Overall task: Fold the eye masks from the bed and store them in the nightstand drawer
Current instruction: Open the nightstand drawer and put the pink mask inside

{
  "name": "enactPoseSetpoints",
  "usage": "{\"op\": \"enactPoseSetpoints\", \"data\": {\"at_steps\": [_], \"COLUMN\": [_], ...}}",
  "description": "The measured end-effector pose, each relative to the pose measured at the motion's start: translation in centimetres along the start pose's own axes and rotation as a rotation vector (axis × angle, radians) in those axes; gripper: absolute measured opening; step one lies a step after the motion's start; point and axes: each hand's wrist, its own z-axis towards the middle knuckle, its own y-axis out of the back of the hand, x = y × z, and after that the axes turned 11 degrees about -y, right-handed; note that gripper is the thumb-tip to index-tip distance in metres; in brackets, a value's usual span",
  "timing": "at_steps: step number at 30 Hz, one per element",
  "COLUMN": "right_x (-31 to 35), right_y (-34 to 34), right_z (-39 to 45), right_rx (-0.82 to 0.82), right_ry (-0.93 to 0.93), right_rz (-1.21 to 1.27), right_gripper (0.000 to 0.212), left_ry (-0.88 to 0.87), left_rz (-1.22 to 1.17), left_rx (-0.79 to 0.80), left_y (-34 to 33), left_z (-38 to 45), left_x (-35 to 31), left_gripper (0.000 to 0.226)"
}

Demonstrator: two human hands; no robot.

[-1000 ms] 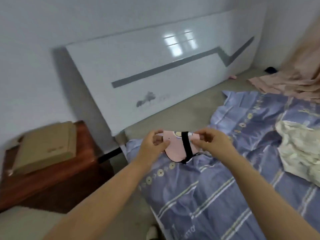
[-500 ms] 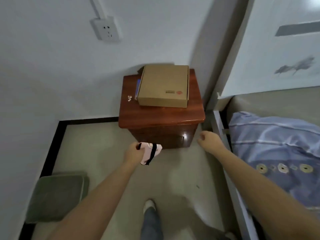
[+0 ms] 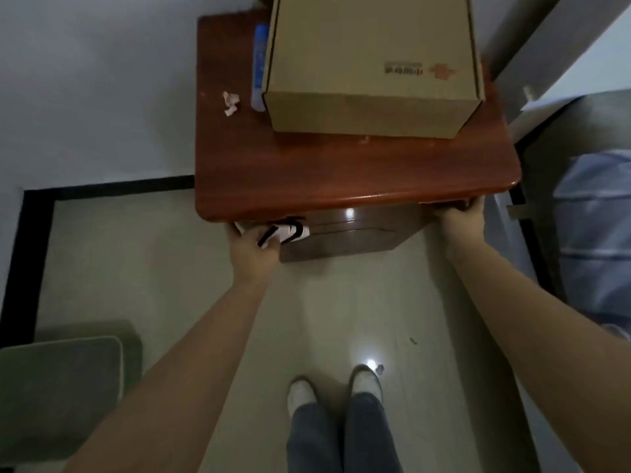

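Note:
A folded pink eye mask [image 3: 290,232] with a black strap is pinched in my left hand [image 3: 251,249], just under the front left edge of the red-brown nightstand [image 3: 341,172]. My right hand [image 3: 461,218] reaches under the nightstand's front right corner, its fingers curled and hidden beneath the top edge. The dark drawer front [image 3: 355,230] lies between the two hands; I cannot tell whether the drawer is pulled out. The bed with its blue striped sheet [image 3: 594,233] is at the right edge.
A cardboard box [image 3: 372,63] fills most of the nightstand top, with a blue tube [image 3: 260,66] and a crumpled scrap of paper [image 3: 230,102] to its left. A grey-green cushion [image 3: 61,394] lies on the floor at lower left. My feet [image 3: 334,387] stand before the nightstand.
I turned from the bed to the nightstand and stepped close. The mask went from both hands into the left hand alone, and both hands now reach under the nightstand's front edge.

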Motion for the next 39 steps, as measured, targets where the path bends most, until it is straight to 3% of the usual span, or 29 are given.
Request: {"op": "enactPoseSetpoints", "data": {"at_steps": [4,9,12,16,19,21,24,27,30,34,39], "right_x": [-0.5,-1.4,-4.1,-6.6,-7.6,-7.8,-6.8,-5.9,-5.7,-5.8,-6.0], "right_y": [-0.6,0.7,3.1,5.3,4.9,4.2,2.3,1.2,1.5,1.7,1.7], "right_z": [1.4,1.0,-0.9,-2.5,-3.8,-4.7,-5.8,-6.2,-6.0,-5.7,-5.7], "right_rx": [-0.080,-0.114,-0.093,-0.092,-0.167,-0.159,-0.022,0.177,0.228,0.259,0.163], "right_ry": [0.070,0.102,0.104,0.045,0.269,0.525,0.742,0.802,0.827,0.818,0.935], "right_rz": [0.140,0.148,0.041,-0.221,-0.673,-1.008,-1.121,-1.083,-1.054,-1.065,-1.048], "right_gripper": [0.061,0.052,0.052,0.071,0.084,0.062,0.036,0.026,0.030,0.030,0.029], "left_ry": [0.043,0.066,0.112,0.211,0.258,0.292,0.324,0.509,0.603,0.469,0.344], "left_rz": [-0.073,-0.124,-0.120,-0.113,-0.161,-0.194,-0.548,-0.736,-0.411,0.056,0.338], "left_rx": [-0.122,-0.071,0.005,0.074,0.078,0.034,0.130,0.027,0.052,0.233,0.400], "left_y": [-1.0,0.2,0.9,1.0,1.0,1.9,3.5,2.9,0.8,-0.7,-2.8], "left_z": [0.7,-1.0,-4.9,-8.9,-8.7,-9.2,-10.1,-7.8,-3.6,1.3,4.1], "left_x": [0.0,0.7,1.6,1.3,0.5,-0.4,-2.0,-3.1,-3.5,-2.4,-1.0], "left_gripper": [0.009,0.010,0.006,0.008,0.012,0.013,0.033,0.032,0.017,0.024,0.036]}}
